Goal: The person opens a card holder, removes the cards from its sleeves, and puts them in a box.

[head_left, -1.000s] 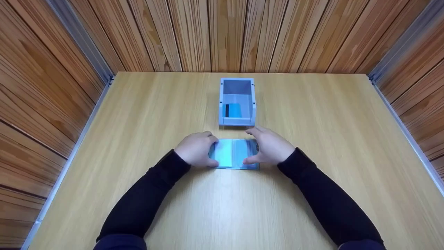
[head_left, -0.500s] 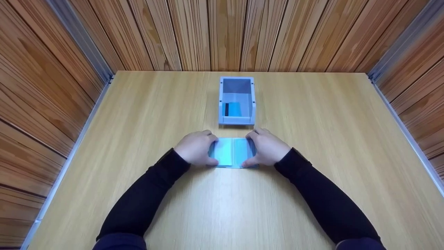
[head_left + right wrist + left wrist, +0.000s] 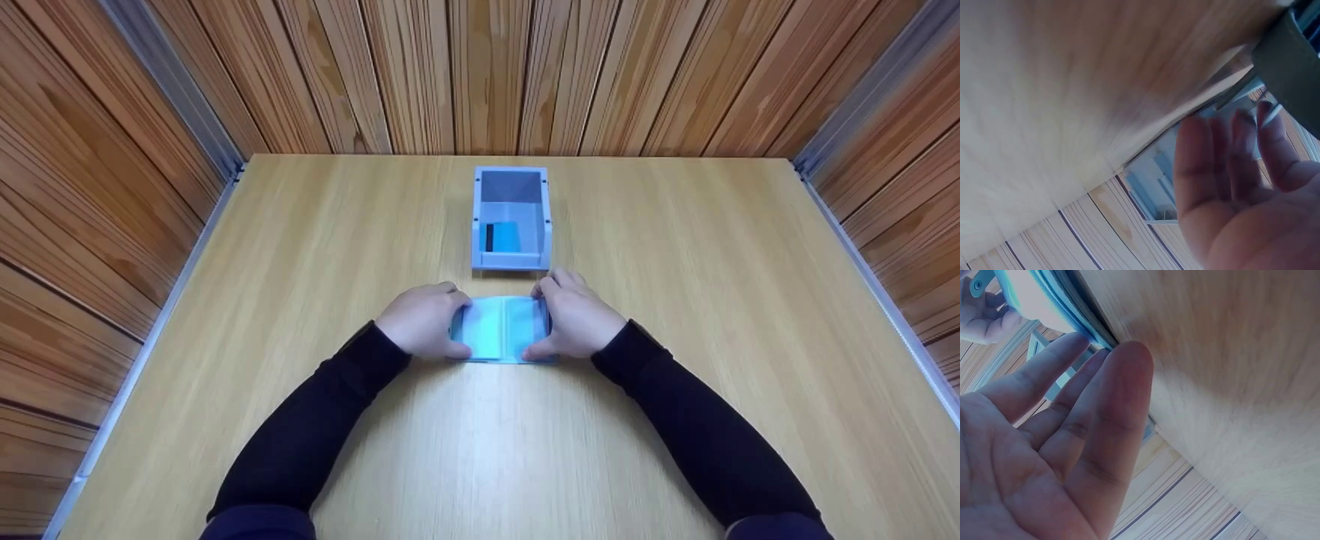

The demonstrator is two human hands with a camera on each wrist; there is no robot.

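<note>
A blue card holder with clear plastic sleeves [image 3: 484, 328] lies spread on the table between both hands. In the head view my left hand [image 3: 421, 322] holds its left side, thumb at the near edge and fingers at the far edge. Its layered edge meets the fingertips in the left wrist view, where a strap with a snap button [image 3: 977, 286] also shows. My right hand [image 3: 583, 321] holds the right side, thumb on the near part and fingers by the far corner. A dark curved flap [image 3: 1289, 70] stands beside the right fingertips.
Behind the card holder stands a light blue-grey open bin [image 3: 512, 261]. A blue card with a black stripe [image 3: 506, 237] lies in it. Wooden plank walls [image 3: 491, 75] bound the table [image 3: 480, 450] at the back and sides.
My right hand has moved slightly left, and its fingers have come in against the card holder's far right corner. The left hand has stayed in place.
</note>
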